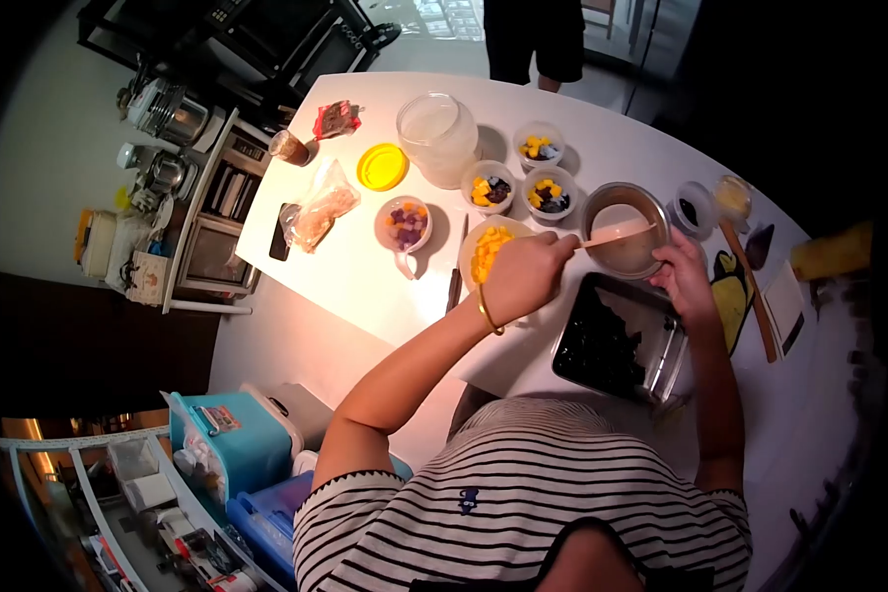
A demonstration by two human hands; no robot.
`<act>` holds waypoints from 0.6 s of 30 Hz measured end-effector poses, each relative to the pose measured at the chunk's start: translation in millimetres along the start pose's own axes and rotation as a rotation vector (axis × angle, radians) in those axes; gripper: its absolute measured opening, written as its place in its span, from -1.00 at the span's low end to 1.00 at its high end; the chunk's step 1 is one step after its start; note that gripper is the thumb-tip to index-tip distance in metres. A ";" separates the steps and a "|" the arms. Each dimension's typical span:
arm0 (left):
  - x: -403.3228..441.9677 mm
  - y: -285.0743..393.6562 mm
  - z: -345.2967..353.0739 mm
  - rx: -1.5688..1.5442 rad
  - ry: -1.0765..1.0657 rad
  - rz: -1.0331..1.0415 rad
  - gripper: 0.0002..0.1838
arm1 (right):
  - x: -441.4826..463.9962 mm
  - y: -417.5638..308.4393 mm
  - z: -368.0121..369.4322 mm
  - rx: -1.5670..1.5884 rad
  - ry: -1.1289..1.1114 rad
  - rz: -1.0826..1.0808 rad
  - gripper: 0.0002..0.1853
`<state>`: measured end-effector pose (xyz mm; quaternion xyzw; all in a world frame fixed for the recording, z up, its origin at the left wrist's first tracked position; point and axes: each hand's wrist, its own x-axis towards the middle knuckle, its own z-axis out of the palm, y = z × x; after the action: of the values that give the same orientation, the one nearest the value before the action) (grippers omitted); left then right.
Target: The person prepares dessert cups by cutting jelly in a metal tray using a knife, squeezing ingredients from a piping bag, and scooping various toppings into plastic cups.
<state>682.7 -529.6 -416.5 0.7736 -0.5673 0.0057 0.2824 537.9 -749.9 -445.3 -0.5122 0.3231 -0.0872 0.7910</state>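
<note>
My left hand (531,273), with a gold bangle at its wrist, is closed round the handle of a pale pink spoon (617,234). The spoon reaches into a round metal pot (627,185). On the pot's right rim, the fingers of my right hand (683,271) grip it. Beside my left hand, a bowl (476,259) holds yellow cubes (487,254). Below the pot lies a metal tray (669,347) of black jelly (602,340). Beyond are cups with yellow and dark pieces: one at the back (538,148), one at left (489,189), one nearer the pot (551,193).
A large clear tub (438,133), yellow lid (382,167), mug of coloured cubes (405,225) and plastic bag (326,205) stand left. At right are a cup of dark pieces (693,209) and a wooden utensil (750,291). A person (535,39) stands beyond the table.
</note>
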 end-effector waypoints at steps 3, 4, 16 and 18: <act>-4.2 3.8 -8.8 0.079 0.111 0.054 -0.71 | -26.0 7.9 15.8 0.088 0.107 -0.001 -0.48; -3.3 8.9 -15.4 0.133 0.110 0.085 -0.68 | -33.5 10.7 18.4 0.126 0.154 -0.013 -0.48; -1.2 60.9 21.9 -0.222 0.028 -0.030 -0.86 | -68.8 33.3 30.5 0.373 0.415 -0.271 -0.50; -1.6 64.3 32.9 -0.397 -0.057 -0.265 -0.81 | -74.3 35.2 27.6 0.400 0.444 -0.281 -0.47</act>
<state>615.2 -555.5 -417.1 0.7704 -0.4585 -0.1649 0.4112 490.0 -678.1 -437.1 -0.3547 0.3905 -0.3667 0.7663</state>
